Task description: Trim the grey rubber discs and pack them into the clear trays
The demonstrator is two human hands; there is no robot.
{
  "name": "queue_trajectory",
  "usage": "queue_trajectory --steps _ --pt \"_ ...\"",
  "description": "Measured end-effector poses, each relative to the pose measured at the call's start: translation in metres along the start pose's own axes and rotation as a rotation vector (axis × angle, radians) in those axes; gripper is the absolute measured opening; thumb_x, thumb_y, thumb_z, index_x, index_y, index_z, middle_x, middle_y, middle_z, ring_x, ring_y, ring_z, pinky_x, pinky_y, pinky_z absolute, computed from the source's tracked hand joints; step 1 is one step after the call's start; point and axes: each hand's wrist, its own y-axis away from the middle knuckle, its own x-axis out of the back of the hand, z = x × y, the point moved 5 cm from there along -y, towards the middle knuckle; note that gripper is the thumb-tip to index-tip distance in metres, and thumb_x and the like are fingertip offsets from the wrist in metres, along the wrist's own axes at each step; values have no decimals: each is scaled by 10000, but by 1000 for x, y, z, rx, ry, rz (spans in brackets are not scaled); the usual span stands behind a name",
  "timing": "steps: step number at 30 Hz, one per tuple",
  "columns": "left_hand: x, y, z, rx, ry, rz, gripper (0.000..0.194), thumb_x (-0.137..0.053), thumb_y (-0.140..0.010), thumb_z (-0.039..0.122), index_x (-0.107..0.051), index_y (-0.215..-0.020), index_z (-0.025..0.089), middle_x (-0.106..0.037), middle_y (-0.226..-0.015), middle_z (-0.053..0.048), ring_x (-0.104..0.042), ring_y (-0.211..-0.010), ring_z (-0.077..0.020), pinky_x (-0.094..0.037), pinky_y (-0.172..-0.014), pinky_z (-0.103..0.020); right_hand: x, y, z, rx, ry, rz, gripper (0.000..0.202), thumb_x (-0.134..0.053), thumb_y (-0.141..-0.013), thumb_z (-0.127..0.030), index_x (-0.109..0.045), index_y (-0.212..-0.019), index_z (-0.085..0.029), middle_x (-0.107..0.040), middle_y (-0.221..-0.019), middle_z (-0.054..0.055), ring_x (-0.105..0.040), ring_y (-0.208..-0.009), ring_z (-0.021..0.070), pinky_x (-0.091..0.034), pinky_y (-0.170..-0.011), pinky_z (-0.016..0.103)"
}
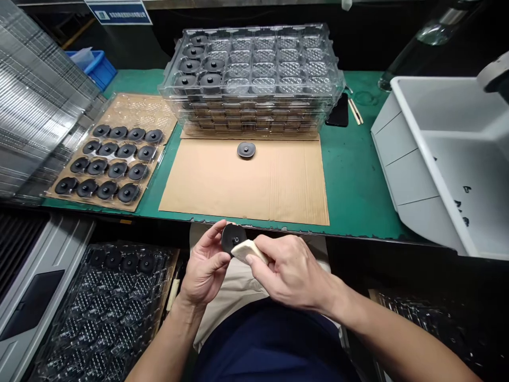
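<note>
My left hand (209,265) grips a round black plastic part (233,237) by its edge, its small central stud facing up. In my right hand (288,268) is a cream-coloured pad (247,249), pinched between thumb and fingers; its exact kind is unclear. The pad's tip overlaps the lower right of the black part, and whether they touch I cannot tell. Both hands are over my lap, in front of the table edge. A similar loose black part (246,150) lies on the cardboard sheet (242,183) beyond them.
Stacked clear trays (254,85) stand at the back, the top one partly filled. At left is a clear tray of black parts (107,151). A grey bin (429,175) occupies the right, near a dark phone (338,110). Another tray (103,307) sits below at left.
</note>
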Motion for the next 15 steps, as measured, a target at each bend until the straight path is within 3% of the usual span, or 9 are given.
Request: queue_trajectory --steps 6,11,15 --pt "-12 5 14 -144 -105 86 576 -979 -591 155 -807 -1108 342 -776 -1183 -13 -706 -1102 -220 -565 -921 -251 5 -4 -17 52 -88 110 232 -515 -958 -213 -434 -741 -208 -432 -600 -61 -321 -504 86 -213 -532 273" --pt "-10 7 22 -198 -107 110 561 -978 -603 174 -805 -1110 342 -783 -1158 -17 -703 -1118 -223 -554 -953 -266 7 -2 -5 49 28 68 239 -505 -962 -231 -455 -729 -207 -453 -598 -47 -342 -522 101 -213 -551 286" --pt "-5 6 18 -160 -95 100 560 -971 -622 197 -797 -1134 341 -777 -1166 -27 -694 -1153 -238 -558 -962 -282 8 -4 4 58 120 54 248 -507 -986 -252 -502 -743 -203 -508 -615 -34 -387 -537 111 -217 -565 291"
